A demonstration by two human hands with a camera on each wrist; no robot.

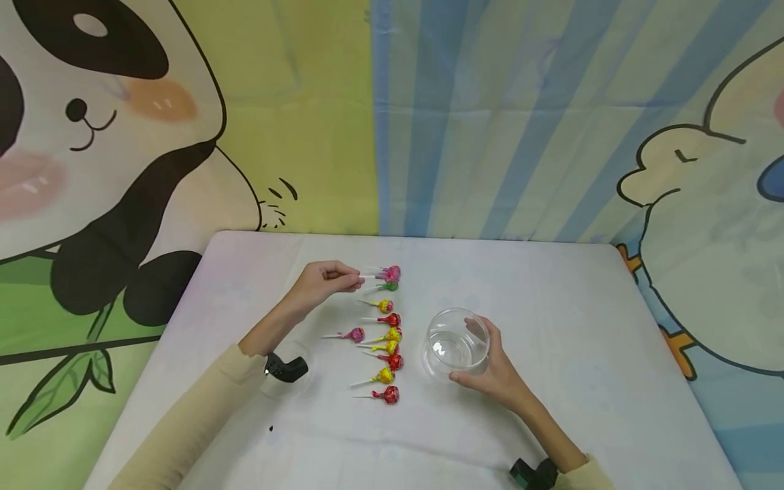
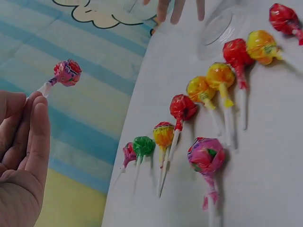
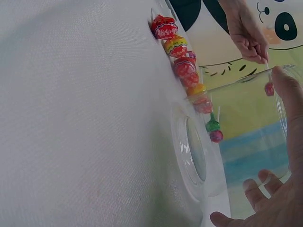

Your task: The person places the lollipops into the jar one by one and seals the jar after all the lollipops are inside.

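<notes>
My left hand (image 1: 321,282) pinches a lollipop in a pink wrapper (image 2: 67,73) by its white stick, with the candy end pointing away from the fingers. In the head view this candy overlaps the far end of a row of lollipops. A clear round container (image 1: 457,340) is to the right of the row, and my right hand (image 1: 499,371) grips its right side, thumb in front and fingers behind. The row holds red (image 1: 386,395), yellow (image 1: 386,375) and green (image 2: 143,145) wrapped lollipops, sticks pointing left. One pink lollipop (image 1: 355,335) lies left of the row.
A white-covered table (image 1: 551,292) carries everything, with a printed cloth (image 1: 490,122) hanging behind its far edge. A faint clear round object (image 1: 300,354) shows beside the left wrist. A small dark speck (image 1: 271,428) lies at the near left.
</notes>
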